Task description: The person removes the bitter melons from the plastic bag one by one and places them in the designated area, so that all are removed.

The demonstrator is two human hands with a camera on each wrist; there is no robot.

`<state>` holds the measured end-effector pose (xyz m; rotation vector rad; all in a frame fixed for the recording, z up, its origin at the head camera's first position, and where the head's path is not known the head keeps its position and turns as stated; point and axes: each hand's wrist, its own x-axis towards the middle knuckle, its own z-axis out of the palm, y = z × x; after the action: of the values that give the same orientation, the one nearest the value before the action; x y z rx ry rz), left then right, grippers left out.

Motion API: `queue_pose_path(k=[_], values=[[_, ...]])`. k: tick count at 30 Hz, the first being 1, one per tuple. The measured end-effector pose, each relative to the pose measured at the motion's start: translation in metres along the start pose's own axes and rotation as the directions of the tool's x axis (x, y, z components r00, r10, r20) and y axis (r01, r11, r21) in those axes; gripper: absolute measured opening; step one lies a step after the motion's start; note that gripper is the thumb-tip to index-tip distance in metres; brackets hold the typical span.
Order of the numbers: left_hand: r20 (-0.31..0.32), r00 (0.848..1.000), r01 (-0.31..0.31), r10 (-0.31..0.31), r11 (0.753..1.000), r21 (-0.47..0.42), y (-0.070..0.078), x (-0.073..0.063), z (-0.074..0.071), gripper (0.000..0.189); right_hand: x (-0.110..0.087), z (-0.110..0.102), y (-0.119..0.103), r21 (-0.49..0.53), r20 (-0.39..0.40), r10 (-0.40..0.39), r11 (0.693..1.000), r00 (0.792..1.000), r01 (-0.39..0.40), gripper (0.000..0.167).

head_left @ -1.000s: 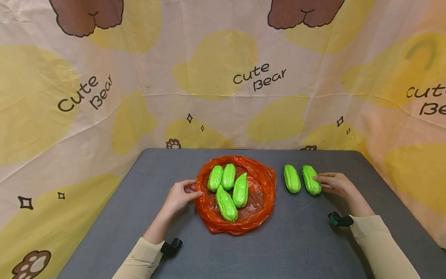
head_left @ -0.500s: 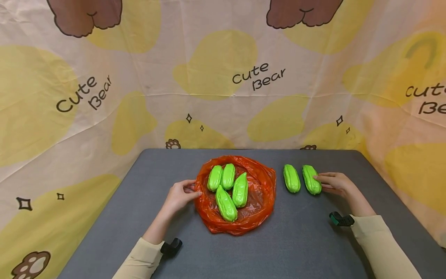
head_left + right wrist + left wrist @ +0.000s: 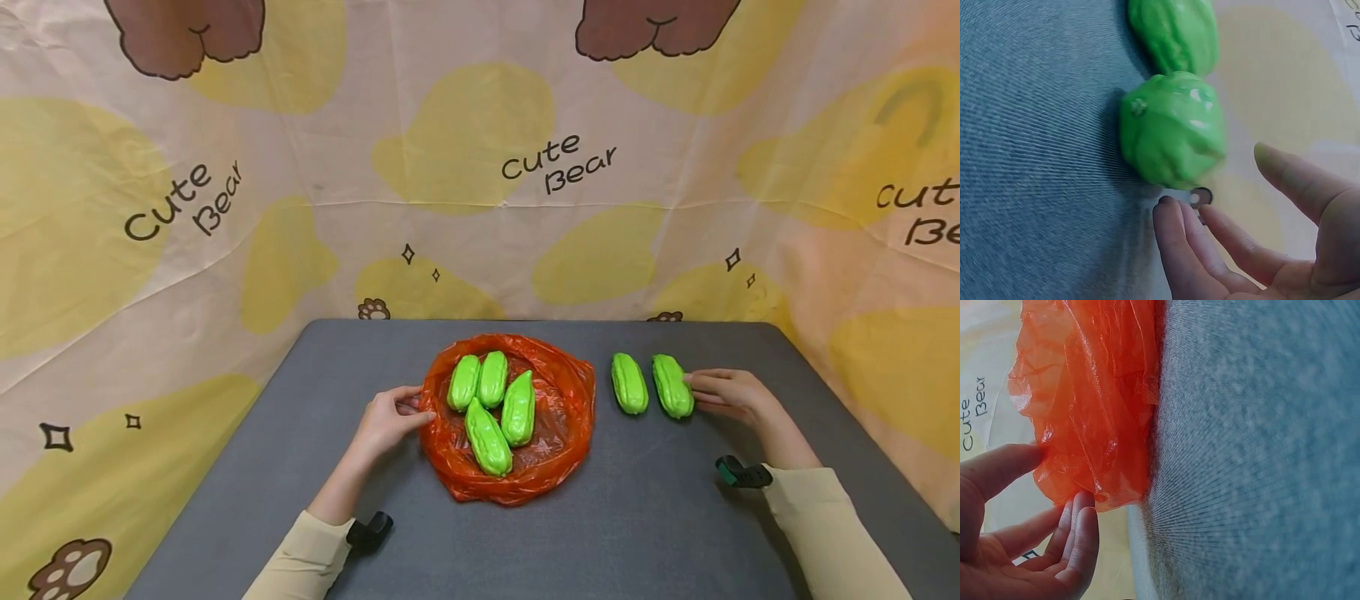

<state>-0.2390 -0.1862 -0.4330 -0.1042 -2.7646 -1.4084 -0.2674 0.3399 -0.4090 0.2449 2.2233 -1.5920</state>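
Observation:
A red plastic bag, its rim spread into a round shape, lies on the table with several glossy green gourd-shaped vegetables inside. At its left edge, my left hand holds the bag's side between thumb and fingers, as the left wrist view also shows. To the right of the bag, two more ridged green gourds stand side by side: an inner gourd and an outer gourd. My right hand is just right of the outer gourd, thumb and fingers apart; a small gap shows in the right wrist view.
The grey table reaches back to a patterned cloth backdrop with bear prints. Dark bands sit on both wrists below the hands.
My right hand has drawn slightly to the right, its fingertips coming off the outer gourd. The left hand, the bag and its contents have stayed in place.

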Motion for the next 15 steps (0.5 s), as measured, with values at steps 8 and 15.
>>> queue_pose_path(k=[8, 15], values=[[-0.006, 1.0, -0.004, 0.004, 1.0, -0.008, 0.0, -0.001, 0.0, 0.05, -0.014, -0.007, -0.006, -0.001, 0.0, -0.081, 0.997, 0.997, 0.081, 0.081], [-0.004, 1.0, -0.006, 0.006, 1.0, -0.011, 0.0, -0.001, 0.0, 0.05, -0.026, -0.008, -0.01, -0.024, -0.018, -0.141, 0.99, 0.99, 0.141, 0.08]])
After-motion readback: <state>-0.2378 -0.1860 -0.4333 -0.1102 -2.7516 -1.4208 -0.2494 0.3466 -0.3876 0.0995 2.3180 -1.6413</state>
